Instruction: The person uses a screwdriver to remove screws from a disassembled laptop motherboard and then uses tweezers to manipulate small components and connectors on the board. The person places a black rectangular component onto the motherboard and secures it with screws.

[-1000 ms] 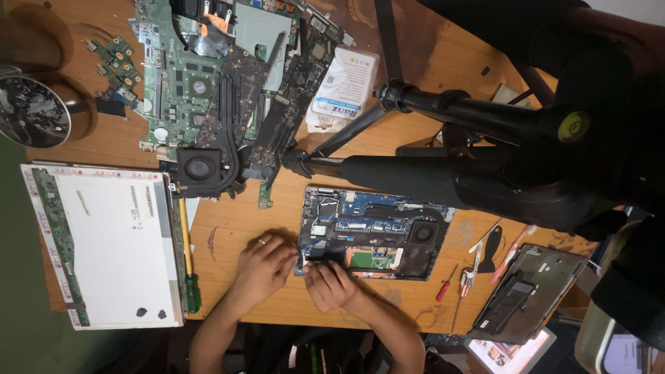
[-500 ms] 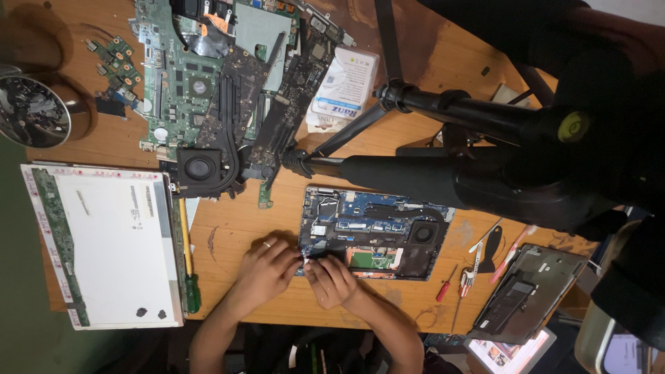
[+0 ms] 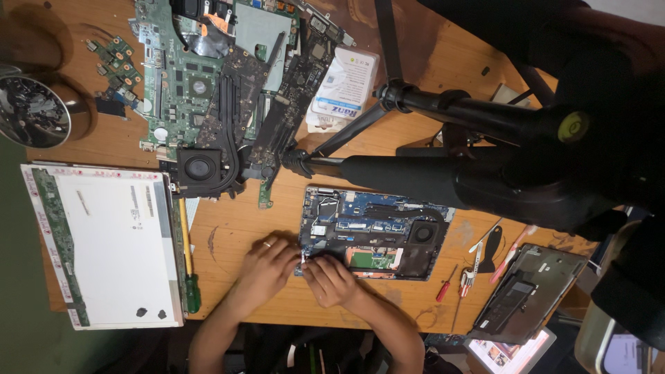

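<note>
Fingers of both hands are gathered at the near left corner of an opened laptop base (image 3: 374, 232) that lies flat on the wooden desk (image 3: 235, 221). The left hand (image 3: 267, 266) rests just outside that corner, its fingers (image 3: 289, 255) curled narrow and touching the edge of the base; a ring is seen on one of them. The right hand (image 3: 332, 280) is laid over the front edge of the base, its fingers (image 3: 313, 266) pinched narrow on a small pale part (image 3: 303, 257) at the corner; what exactly is held cannot be told. The base's long axis runs left to right, away from both hands toward its round fan (image 3: 422, 233). Left of the base, a screen panel (image 3: 104, 242) is laid flat, with a green-handled screwdriver (image 3: 188, 270) along its edge. Behind the base, loose circuit boards (image 3: 201, 76) are spread, and a black tripod (image 3: 443, 159) stands over it. A round dish (image 3: 31, 111) at the far left holds small parts, too dark to make out.
</note>
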